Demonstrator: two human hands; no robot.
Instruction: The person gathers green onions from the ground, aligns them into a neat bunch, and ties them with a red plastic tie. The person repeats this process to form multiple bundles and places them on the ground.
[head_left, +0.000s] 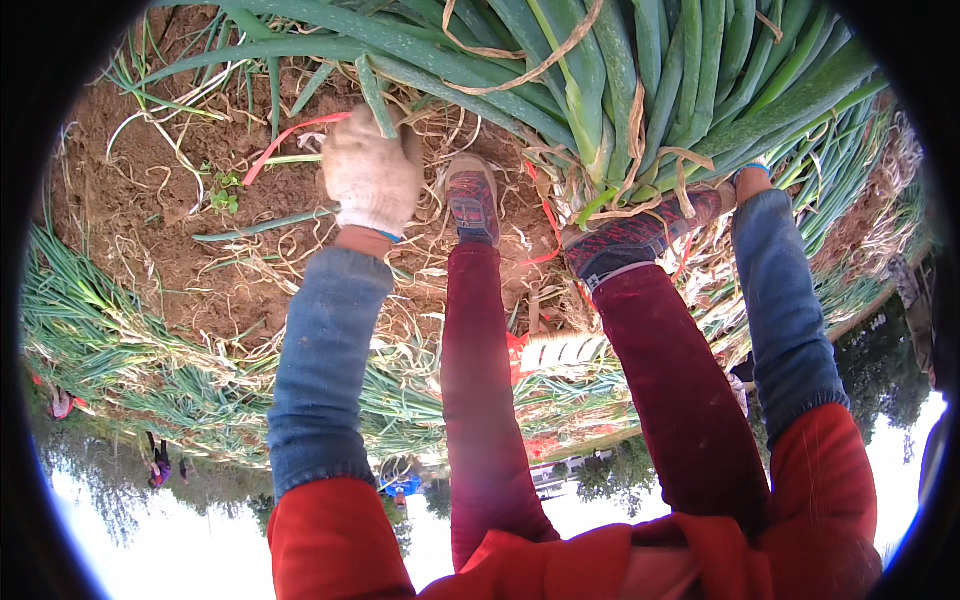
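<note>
My left hand (373, 169), in a whitish knit glove, is curled palm down over the soil beside the left shoe. A scallion leaf (376, 97) lies across its fingers; whether they grip anything is hidden. A red plastic strip (289, 142) reaches the glove's edge. Right of it, a large bunch of scallions (600, 97) fans out, its base against the right shoe (645, 225). My right hand (752, 166) is at the bunch's right side, beyond that shoe; only the wrist and the glove's blue-edged cuff show, the fingers hidden by leaves.
The left shoe (472, 199) stands on brown soil (225, 277) strewn with dry roots and leaves. More scallions (97, 300) lie in rows at the left and behind the legs. Red strips (551, 214) lie between the shoes. Several people are far off, one in blue (401, 485).
</note>
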